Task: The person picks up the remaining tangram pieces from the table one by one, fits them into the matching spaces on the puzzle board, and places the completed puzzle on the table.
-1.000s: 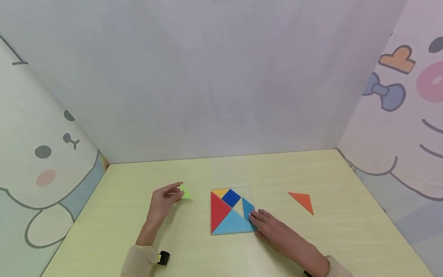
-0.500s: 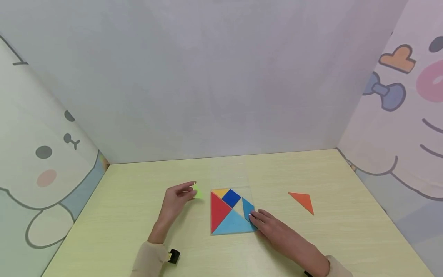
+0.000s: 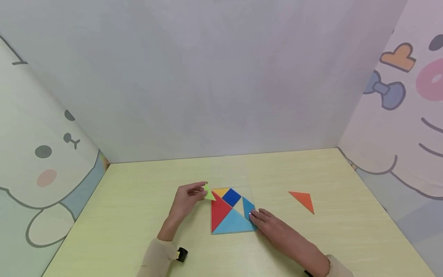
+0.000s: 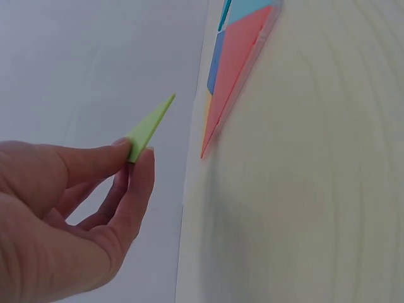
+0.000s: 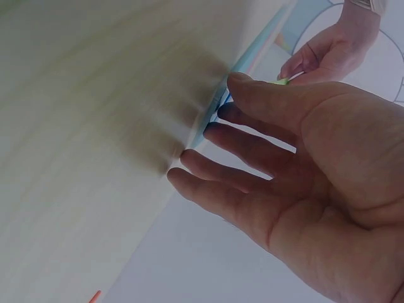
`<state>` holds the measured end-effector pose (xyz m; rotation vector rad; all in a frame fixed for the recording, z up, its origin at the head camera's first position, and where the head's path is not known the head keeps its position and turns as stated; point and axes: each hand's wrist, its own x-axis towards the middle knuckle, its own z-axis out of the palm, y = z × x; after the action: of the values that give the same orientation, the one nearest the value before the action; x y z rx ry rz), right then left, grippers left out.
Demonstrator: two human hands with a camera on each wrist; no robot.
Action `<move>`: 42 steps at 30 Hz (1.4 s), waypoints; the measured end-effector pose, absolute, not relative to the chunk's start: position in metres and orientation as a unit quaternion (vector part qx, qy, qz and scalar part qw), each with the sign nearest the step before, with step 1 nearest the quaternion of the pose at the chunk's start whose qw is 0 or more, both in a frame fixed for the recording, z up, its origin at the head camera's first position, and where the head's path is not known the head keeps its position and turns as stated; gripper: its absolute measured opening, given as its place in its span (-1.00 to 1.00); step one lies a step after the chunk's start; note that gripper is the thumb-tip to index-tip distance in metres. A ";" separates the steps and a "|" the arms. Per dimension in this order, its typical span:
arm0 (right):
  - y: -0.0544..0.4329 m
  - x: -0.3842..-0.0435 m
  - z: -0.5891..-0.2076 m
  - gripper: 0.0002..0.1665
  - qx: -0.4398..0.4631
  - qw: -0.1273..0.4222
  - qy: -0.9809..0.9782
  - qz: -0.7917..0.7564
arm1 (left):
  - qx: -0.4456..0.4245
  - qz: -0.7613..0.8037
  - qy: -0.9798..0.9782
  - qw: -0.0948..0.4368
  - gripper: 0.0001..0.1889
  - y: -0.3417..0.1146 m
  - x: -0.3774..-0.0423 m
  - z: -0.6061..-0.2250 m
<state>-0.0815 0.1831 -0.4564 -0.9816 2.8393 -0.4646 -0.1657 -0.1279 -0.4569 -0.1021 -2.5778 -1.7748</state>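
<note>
My left hand (image 3: 185,200) pinches a light green triangle tile (image 3: 209,193) between thumb and fingertips, held over the upper left corner of a shallow clear tray (image 3: 247,190). In the left wrist view the tile (image 4: 146,131) is tilted and apart from the tray. Inside the tray lie a red triangle (image 3: 220,213), a light blue triangle (image 3: 233,224), a dark blue square (image 3: 231,197), a yellow triangle (image 3: 220,191) and a blue parallelogram (image 3: 247,207). Fairly straight fingers of my right hand (image 3: 275,230) rest at the tray's right edge, touching the parallelogram; they hide its lower end.
An orange triangle tile (image 3: 304,201) lies on the pale wooden table (image 3: 332,238), right of the tray. A plain pale wall (image 3: 221,84) stands behind the table, with cartoon-printed panels (image 3: 45,184) at the sides.
My left hand has moved right with the green triangle, from left of the tray to over its upper left corner. My right hand has stayed in place.
</note>
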 end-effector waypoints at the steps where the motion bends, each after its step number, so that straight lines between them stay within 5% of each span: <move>1: 0.183 -0.082 -0.456 -0.43 -0.321 0.052 0.934 -0.151 | -0.037 -0.565 -0.824 0.003 -0.66 -0.127 -0.166 -0.457; 42: 0.182 -0.083 -0.454 -0.41 -0.322 0.056 0.934 -0.147 | -0.102 -0.525 -0.844 -0.052 -0.66 -0.068 -0.167 -0.462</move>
<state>-0.0830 0.1819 -0.4535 -0.9764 2.8325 -0.4460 -0.1669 -0.0676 -0.4619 -0.3299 -2.7422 -1.7047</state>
